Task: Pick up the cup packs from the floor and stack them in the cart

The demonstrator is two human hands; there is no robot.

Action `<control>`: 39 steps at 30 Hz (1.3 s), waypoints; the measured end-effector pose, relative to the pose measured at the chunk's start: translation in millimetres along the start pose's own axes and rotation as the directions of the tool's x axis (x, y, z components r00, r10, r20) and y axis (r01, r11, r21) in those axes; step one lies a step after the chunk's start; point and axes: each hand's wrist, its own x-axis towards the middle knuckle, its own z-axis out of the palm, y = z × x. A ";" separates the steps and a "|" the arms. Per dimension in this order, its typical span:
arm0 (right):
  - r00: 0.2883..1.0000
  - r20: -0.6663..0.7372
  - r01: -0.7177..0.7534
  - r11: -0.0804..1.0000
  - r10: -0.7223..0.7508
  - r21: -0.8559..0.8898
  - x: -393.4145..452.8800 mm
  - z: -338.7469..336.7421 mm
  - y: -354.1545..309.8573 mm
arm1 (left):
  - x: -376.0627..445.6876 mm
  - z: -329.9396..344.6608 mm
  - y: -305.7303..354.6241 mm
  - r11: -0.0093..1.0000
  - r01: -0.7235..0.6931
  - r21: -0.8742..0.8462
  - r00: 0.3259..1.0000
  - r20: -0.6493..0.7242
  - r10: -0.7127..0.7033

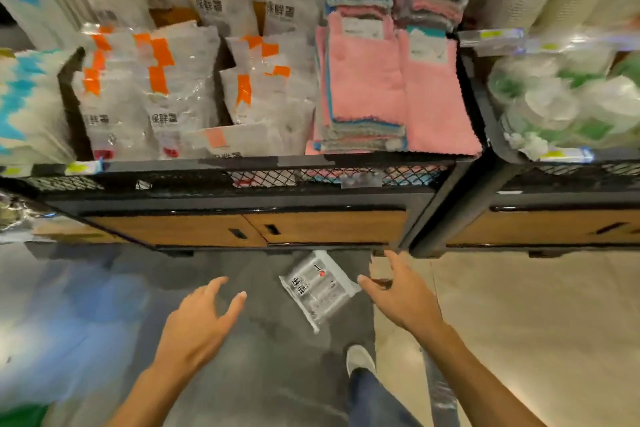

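Observation:
A clear plastic pack (pixel 318 288) with black print and a small red mark lies tilted on the grey floor, just in front of the shelf base. My left hand (pixel 201 319) hovers to the left of the pack with fingers spread and holds nothing. My right hand (pixel 403 291) hovers just right of the pack, fingers straight and spread, its fingertips close to the pack's right edge; whether they touch it I cannot tell. No cart is in view.
A black shelf unit (pixel 242 199) with wooden drawer fronts stands ahead, stocked with white-and-orange bags (pixel 166 80), pink towels (pixel 398 90) and cup packs (pixel 568 100) at the right. My shoe (pixel 360 359) stands on the floor below the pack. Beige floor lies to the right.

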 end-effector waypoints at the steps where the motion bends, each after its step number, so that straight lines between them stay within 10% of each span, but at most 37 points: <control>1: 0.999 -0.002 -0.037 0.999 0.037 0.031 6.5 13.1 3.3 | 16.3 6.5 -7.3 0.999 -0.017 0.038 1.000 0.018 0.016; 19: 0.781 0.058 -0.538 0.624 0.621 0.567 205.1 410.5 140.5 | 375.5 357.7 -116.1 0.876 -0.423 0.232 0.858 0.412 0.305; 27: 0.797 -0.067 -0.383 0.589 0.600 0.712 374.1 574.3 243.6 | 538.4 569.3 -147.2 0.908 -0.417 -0.044 0.827 0.396 0.399; 39: 0.740 -0.293 -0.131 0.557 0.606 0.820 417.6 605.6 276.0 | 543.6 614.0 -118.9 0.849 -0.362 -0.384 0.819 0.304 0.487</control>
